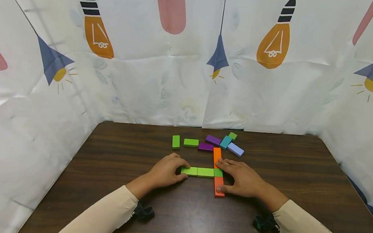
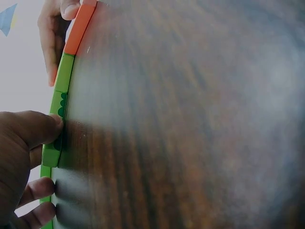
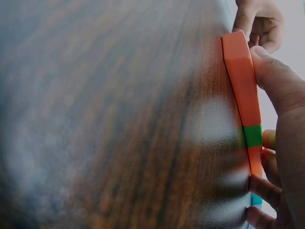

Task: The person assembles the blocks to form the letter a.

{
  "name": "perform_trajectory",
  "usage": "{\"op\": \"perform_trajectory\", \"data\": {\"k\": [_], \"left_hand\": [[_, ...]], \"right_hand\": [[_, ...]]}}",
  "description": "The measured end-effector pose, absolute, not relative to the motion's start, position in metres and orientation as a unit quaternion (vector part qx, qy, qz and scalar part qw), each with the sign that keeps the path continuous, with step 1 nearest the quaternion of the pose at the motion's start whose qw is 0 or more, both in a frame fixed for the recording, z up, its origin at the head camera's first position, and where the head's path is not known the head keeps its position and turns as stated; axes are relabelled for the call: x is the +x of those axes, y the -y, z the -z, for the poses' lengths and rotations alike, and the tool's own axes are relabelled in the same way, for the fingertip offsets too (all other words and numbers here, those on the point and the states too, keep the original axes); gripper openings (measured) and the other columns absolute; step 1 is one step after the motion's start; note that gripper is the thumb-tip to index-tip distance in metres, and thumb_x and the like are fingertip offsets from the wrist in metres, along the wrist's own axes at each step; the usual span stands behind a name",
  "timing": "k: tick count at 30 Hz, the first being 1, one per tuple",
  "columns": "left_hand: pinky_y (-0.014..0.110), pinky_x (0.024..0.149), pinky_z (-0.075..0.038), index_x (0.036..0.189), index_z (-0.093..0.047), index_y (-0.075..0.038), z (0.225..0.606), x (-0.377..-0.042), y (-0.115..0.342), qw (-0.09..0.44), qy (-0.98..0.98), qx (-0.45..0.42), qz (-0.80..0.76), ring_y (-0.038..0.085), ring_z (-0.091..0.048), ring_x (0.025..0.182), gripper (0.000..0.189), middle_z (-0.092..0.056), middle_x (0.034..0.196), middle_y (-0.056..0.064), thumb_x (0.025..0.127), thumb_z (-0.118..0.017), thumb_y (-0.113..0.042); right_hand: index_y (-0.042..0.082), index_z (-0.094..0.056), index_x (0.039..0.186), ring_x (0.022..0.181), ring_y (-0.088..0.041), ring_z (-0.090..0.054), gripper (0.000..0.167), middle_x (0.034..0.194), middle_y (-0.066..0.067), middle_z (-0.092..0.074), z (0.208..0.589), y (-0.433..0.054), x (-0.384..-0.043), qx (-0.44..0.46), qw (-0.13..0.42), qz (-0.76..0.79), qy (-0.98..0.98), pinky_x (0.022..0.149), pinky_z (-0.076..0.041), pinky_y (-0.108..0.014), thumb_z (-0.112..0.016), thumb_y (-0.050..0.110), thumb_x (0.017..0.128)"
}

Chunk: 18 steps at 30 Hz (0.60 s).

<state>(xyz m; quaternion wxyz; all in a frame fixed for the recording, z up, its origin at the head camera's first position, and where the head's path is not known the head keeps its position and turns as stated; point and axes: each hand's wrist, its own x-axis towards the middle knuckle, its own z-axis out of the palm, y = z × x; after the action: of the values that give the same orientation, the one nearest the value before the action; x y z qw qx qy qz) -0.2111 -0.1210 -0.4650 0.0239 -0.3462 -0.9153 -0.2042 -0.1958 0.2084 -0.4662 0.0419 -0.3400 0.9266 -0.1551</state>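
Flat on the dark table, two light green blocks, a left one (image 1: 190, 172) and a right one (image 1: 205, 173), form a row end to end. The row meets a small green block (image 1: 218, 173), which sits between an orange block (image 1: 216, 156) and a red-orange block (image 1: 219, 182) in a column. My left hand (image 1: 166, 170) pinches the left light green block, thumb on its near side. My right hand (image 1: 244, 179) lies along the column's right side, extended fingers on the orange block and thumb touching the red-orange one (image 3: 240, 81).
Behind the hands lie two green blocks (image 1: 176, 142), (image 1: 191, 143), two purple blocks (image 1: 213, 140), (image 1: 205, 147), a teal block (image 1: 225, 142), a pale blue block (image 1: 235, 149) and a smaller green one (image 1: 232, 136). A patterned white cloth (image 1: 162, 92) hangs beyond the wooden table (image 1: 132, 138).
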Motion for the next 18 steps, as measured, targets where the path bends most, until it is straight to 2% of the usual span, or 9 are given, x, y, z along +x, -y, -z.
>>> {"op": "perform_trajectory", "data": {"k": [7,14,18], "left_hand": [[0.041,0.089,-0.051,0.116,-0.075,-0.019,0.4646,-0.2107,0.1213,0.019,0.917,-0.346,0.195,0.018,-0.058,0.107,0.029,-0.070,0.107,-0.007,0.090,-0.081,-0.030],[0.043,0.100,-0.048,0.123,-0.072,-0.018,0.4625,-0.2134,0.1242,0.003,0.914,-0.349,0.209,0.019,-0.058,0.118,0.033,-0.069,0.118,-0.006,0.094,-0.076,-0.035],[0.044,0.101,-0.048,0.123,-0.071,-0.017,0.4587,-0.2171,0.1289,0.008,0.915,-0.339,0.218,0.021,-0.058,0.119,0.030,-0.069,0.119,-0.004,0.097,-0.072,-0.033]], "right_hand": [[0.016,-0.042,0.158,0.148,-0.029,-0.036,0.093,0.160,-0.001,-0.041,0.4664,-0.2085,-0.1957,-0.339,0.044,0.157,-0.927,0.114,-0.029,-0.062,-0.053,0.078,0.090],[0.015,-0.043,0.158,0.147,-0.029,-0.036,0.092,0.160,-0.002,-0.041,0.4656,-0.2082,-0.1952,-0.337,0.046,0.161,-0.926,0.114,-0.029,-0.062,-0.055,0.076,0.090],[0.015,-0.043,0.158,0.147,-0.029,-0.036,0.092,0.160,-0.002,-0.041,0.4665,-0.2082,-0.1954,-0.339,0.044,0.162,-0.926,0.114,-0.029,-0.062,-0.055,0.076,0.090]]}}
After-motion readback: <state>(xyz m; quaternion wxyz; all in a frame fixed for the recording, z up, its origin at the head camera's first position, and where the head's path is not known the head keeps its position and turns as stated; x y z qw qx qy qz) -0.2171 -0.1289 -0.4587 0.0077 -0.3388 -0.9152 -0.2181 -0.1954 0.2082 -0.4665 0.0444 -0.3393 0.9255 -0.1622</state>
